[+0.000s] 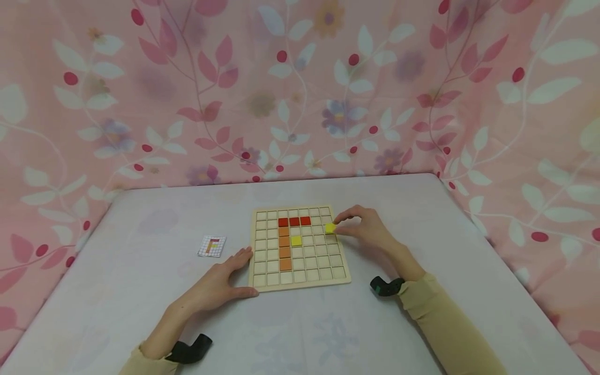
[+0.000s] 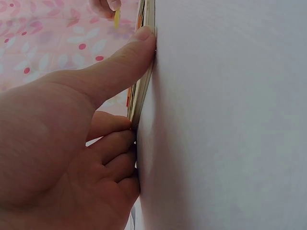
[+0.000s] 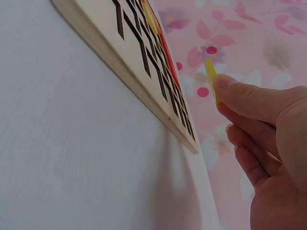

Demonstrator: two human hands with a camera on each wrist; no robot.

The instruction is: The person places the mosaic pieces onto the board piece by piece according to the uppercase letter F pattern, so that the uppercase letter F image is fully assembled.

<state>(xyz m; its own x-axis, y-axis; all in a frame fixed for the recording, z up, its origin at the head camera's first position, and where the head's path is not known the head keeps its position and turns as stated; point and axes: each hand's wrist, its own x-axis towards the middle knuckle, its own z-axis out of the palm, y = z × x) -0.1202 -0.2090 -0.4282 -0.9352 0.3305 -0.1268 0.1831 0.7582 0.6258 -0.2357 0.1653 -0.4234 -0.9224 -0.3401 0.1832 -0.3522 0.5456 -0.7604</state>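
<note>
A wooden grid board lies on the table, with three red tiles in a row, several orange tiles in a column and one yellow tile in its cells. My left hand rests against the board's left side, thumb at the near corner and fingertips along the edge. Between thumb and index finger, my right hand pinches a second yellow tile. That tile is held above the board's right side, apart from the surface in the right wrist view.
A small pattern card lies left of the board, showing a coloured shape on a grid. White cloth covers the table. Pink floral fabric hangs behind and at both sides. Each wrist wears a black device.
</note>
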